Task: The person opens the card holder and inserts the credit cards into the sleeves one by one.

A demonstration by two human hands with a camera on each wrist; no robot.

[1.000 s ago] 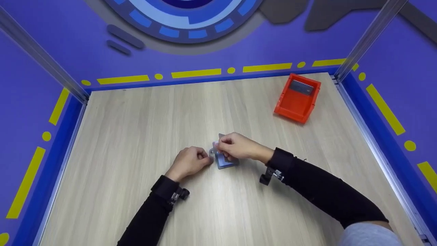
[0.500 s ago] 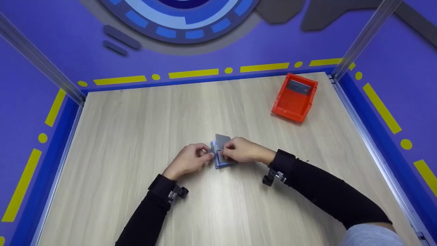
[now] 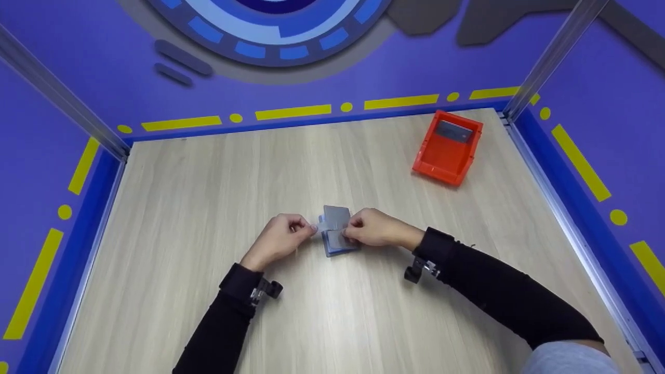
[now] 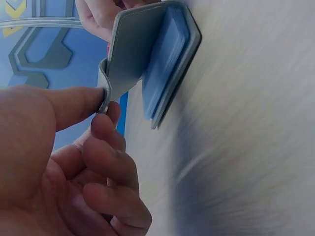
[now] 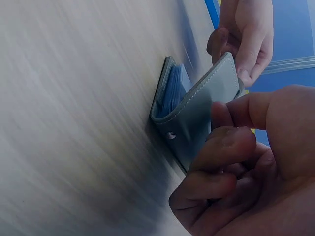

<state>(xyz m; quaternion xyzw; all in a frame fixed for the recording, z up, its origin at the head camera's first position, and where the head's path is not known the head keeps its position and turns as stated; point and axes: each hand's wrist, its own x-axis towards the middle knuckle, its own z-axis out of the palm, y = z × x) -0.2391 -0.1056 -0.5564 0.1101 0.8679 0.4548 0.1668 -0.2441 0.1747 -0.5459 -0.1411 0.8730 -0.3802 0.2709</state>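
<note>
A small grey card holder (image 3: pixel 337 218) with a stitched edge lies on the table, its upper cover raised partway. Blue translucent card sleeves (image 4: pixel 165 61) show inside, and a metal rivet (image 5: pixel 171 135) sits near the fold. My left hand (image 3: pixel 280 236) pinches the short closing strap (image 4: pixel 104 86) between thumb and forefinger at the cover's left edge. On the cover's outer face, by the right side, rest the tips of my right hand (image 3: pixel 371 227). Its other fingers are curled, and I cannot tell whether it grips the cover.
Toward the back right stands an orange-red open bin (image 3: pixel 447 150) with a dark grey flat piece (image 3: pixel 454 131) at its far end. The wooden table (image 3: pixel 218 176) is bounded by blue-purple walls (image 3: pixel 291 93) and metal frame posts at the corners.
My right hand has shifted slightly right, and more of the grey cover shows. My left hand has moved slightly left and now draws the strap out from the card holder.
</note>
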